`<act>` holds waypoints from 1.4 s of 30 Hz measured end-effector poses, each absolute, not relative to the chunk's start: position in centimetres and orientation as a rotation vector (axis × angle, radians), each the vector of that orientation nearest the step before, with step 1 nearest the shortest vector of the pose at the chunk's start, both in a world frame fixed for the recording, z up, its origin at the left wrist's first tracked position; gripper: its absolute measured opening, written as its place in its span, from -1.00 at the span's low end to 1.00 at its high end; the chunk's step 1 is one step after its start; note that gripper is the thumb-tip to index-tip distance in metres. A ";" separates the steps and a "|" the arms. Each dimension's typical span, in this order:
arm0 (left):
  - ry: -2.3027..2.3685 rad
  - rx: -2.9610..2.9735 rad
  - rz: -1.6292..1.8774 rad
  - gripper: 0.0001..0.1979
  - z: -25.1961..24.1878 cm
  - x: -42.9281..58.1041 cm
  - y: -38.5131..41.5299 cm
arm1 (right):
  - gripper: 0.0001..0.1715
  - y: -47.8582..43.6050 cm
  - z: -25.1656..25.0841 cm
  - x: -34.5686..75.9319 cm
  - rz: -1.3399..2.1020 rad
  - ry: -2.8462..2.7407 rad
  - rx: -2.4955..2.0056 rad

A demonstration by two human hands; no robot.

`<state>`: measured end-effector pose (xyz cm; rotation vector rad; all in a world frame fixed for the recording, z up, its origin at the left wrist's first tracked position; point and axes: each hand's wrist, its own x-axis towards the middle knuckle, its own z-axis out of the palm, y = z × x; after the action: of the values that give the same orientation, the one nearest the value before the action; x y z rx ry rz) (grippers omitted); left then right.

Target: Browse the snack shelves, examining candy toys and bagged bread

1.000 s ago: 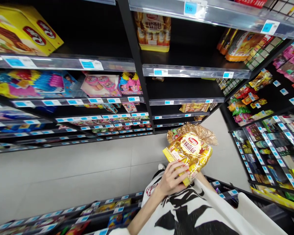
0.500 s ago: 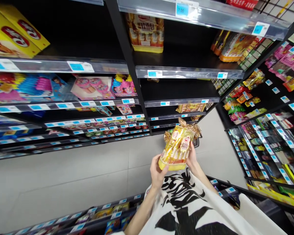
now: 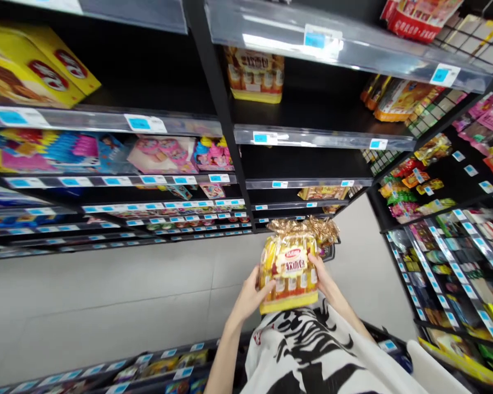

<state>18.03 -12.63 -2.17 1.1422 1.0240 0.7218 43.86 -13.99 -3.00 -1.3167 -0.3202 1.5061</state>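
– Location of the yellow bread bag [image 3: 290, 271]?
– Lower centre of the frame, held upright in the aisle just above the person's black-and-white garment [image 3: 312, 350]. Label faces outward, crimped gold top upward.
– Left hand [image 3: 246, 298]?
– At the bag's lower left edge, fingers wrapped onto the wrapper, grasping it.
– Right hand [image 3: 324, 276]?
– On the bag's right side, fingers pressed closed against it, likewise grasping.
– Surroundings?
– Matching bag [image 3: 254, 74] stands on the black shelf [image 3: 324, 139], upper centre. Yellow boxes [image 3: 36, 71] sit upper left. Grey tiled floor [image 3: 107, 295] shows behind the hands.
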 end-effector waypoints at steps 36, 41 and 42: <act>0.760 0.549 1.272 -0.42 2.3 35.3 -3.3 | -0.24 7.6 12.2 59.8 1.568 -0.929 -1.022; 0.769 0.670 1.098 -0.48 2.6 32.4 -1.3 | -0.39 13.0 15.2 57.1 1.484 -0.889 -0.985; 0.769 0.694 1.076 -0.47 2.5 31.7 -0.9 | -0.40 14.2 15.8 56.4 1.470 -0.892 -0.985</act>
<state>31.73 -0.87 2.54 0.6937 0.7689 1.0756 56.43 14.24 15.82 -0.9846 -0.8925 1.4704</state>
